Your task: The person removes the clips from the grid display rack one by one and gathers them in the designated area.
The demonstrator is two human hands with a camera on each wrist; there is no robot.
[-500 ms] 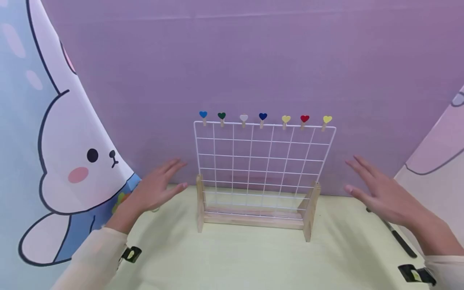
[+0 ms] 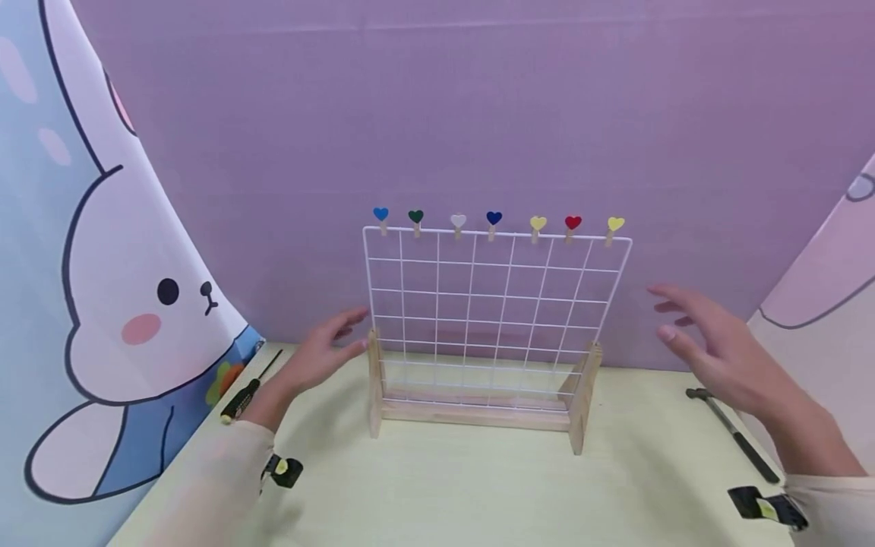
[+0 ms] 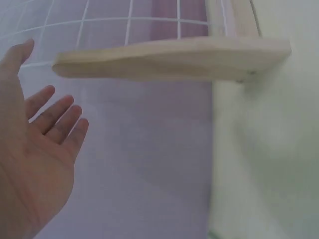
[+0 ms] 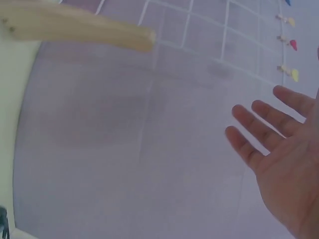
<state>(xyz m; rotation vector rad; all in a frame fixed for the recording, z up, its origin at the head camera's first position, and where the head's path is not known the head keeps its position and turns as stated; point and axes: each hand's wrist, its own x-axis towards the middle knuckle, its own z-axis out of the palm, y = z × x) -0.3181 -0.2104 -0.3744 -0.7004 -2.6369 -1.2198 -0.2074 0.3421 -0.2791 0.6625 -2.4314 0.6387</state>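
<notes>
A white wire grid (image 2: 492, 304) stands upright in a wooden stand (image 2: 478, 410) on the pale green table (image 2: 478, 486). Several small heart-topped pegs (image 2: 494, 220) in blue, green, white, yellow and red are clipped along its top wire. My left hand (image 2: 321, 353) is open, its fingertips close to the stand's left wooden post (image 2: 374, 387), and its palm (image 3: 35, 164) faces that post (image 3: 169, 59). My right hand (image 2: 711, 342) hovers open to the right of the grid, apart from it, fingers (image 4: 259, 129) spread. The stand's right post (image 4: 75, 27) shows in the right wrist view.
A screwdriver with a black and yellow handle (image 2: 241, 399) lies at the table's left edge. A small hammer (image 2: 731, 433) lies at the right edge. A purple backdrop (image 2: 478, 114) rises behind, with a rabbit-print curtain (image 2: 116, 304) at the left.
My left hand has moved right and down to the stand's left post, uncovering the screwdriver. My right hand has risen slightly and shifted right, uncovering the hammer's head.
</notes>
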